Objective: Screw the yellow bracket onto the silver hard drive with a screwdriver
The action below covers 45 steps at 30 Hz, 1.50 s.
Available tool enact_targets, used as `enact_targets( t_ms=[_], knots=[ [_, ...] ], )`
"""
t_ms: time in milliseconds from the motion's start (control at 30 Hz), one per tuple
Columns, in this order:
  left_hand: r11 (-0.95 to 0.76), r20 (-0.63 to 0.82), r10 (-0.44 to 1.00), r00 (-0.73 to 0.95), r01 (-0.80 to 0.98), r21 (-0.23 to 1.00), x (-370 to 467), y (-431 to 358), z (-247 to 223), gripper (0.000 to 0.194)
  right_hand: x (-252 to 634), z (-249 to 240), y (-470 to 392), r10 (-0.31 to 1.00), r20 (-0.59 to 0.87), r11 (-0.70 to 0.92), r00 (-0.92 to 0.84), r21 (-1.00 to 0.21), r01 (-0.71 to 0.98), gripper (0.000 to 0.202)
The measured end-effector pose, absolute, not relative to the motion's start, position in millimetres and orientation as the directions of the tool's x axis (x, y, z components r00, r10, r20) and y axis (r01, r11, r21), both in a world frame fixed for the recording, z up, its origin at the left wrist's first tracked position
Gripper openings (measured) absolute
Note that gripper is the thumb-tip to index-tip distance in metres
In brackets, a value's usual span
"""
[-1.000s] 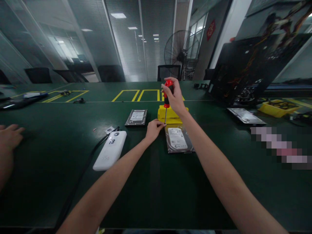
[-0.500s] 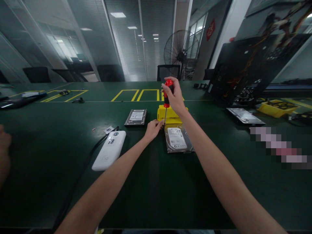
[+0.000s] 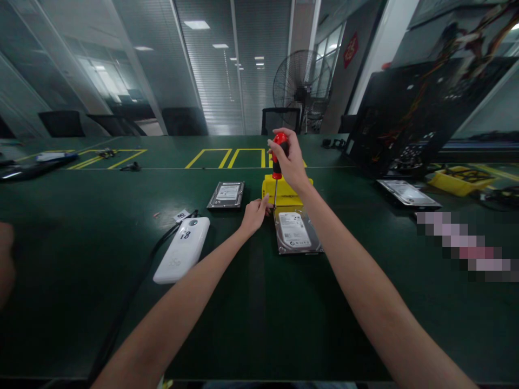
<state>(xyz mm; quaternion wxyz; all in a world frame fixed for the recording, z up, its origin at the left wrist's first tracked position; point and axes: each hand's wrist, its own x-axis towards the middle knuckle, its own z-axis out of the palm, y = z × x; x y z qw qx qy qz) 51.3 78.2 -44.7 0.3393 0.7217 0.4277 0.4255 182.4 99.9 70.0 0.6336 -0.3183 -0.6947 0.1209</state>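
My right hand point(image 3: 288, 156) is wrapped around the red and black handle of a screwdriver point(image 3: 277, 172), which stands nearly upright. Its shaft points down to the far left corner of a silver hard drive point(image 3: 295, 229) with a white label. Beside that corner is my left hand point(image 3: 254, 214), thumb raised apart from the fingers, whose tips are close to the screwdriver's tip. Whether they touch the drive is hard to see. Just behind the drive sits a yellow box-like holder point(image 3: 287, 189), partly covered by my right wrist.
A second hard drive point(image 3: 227, 194) lies left of the holder. Nearer is a white power bank point(image 3: 182, 249) with a black cable. To the right are another drive point(image 3: 407, 193), a yellow tray point(image 3: 462, 181) and a black computer case point(image 3: 405, 119). Another person's blurred hand point(image 3: 5, 259) shows at the left edge.
My left thumb has lifted and drawn back slightly from the screwdriver tip. The screwdriver and right hand have barely moved. The other person's hand has shifted a little down and left.
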Motion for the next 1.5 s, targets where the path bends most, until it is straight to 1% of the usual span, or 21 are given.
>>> enact_targets(
  t_ms=[300, 500, 733, 867, 1033, 1367, 1500],
  knots=[
    [-0.413, 0.328, 0.903, 0.278, 0.347, 0.842, 50.4, 74.1, -41.4, 0.059, 181.3, 70.7, 97.7, 0.582, 0.813, 0.779, 0.010, -0.561, 0.281, 0.040],
    [-0.410, 0.322, 0.905, 0.278, 0.363, 0.837, 50.6, 75.2, -42.6, 0.058, 182.0, 69.6, 98.3, 0.595, 0.803, 0.772, 0.013, -0.577, 0.268, 0.042],
    [-0.428, 0.335, 0.897, 0.289, 0.382, 0.819, 49.8, 78.4, -46.5, 0.059, 182.3, 70.2, 97.2, 0.609, 0.793, 0.753, -0.006, -0.576, 0.318, 0.048],
    [-0.437, 0.343, 0.894, 0.288, 0.396, 0.808, 49.8, 78.3, -45.8, 0.058, 182.4, 69.2, 100.8, 0.616, 0.788, 0.750, -0.001, -0.586, 0.308, 0.050],
    [-0.462, 0.360, 0.882, 0.304, 0.410, 0.786, 49.5, 78.7, -45.7, 0.055, 180.7, 70.4, 98.6, 0.615, 0.788, 0.752, 0.020, -0.594, 0.286, 0.048],
    [-0.454, 0.352, 0.886, 0.303, 0.405, 0.794, 49.9, 79.0, -46.9, 0.059, 178.1, 71.6, 92.9, 0.593, 0.805, 0.758, 0.019, -0.565, 0.326, 0.045],
    [-0.456, 0.351, 0.885, 0.306, 0.420, 0.785, 49.8, 79.0, -46.9, 0.057, 176.9, 71.9, 89.9, 0.601, 0.799, 0.754, 0.005, -0.568, 0.330, 0.046]
  ],
)
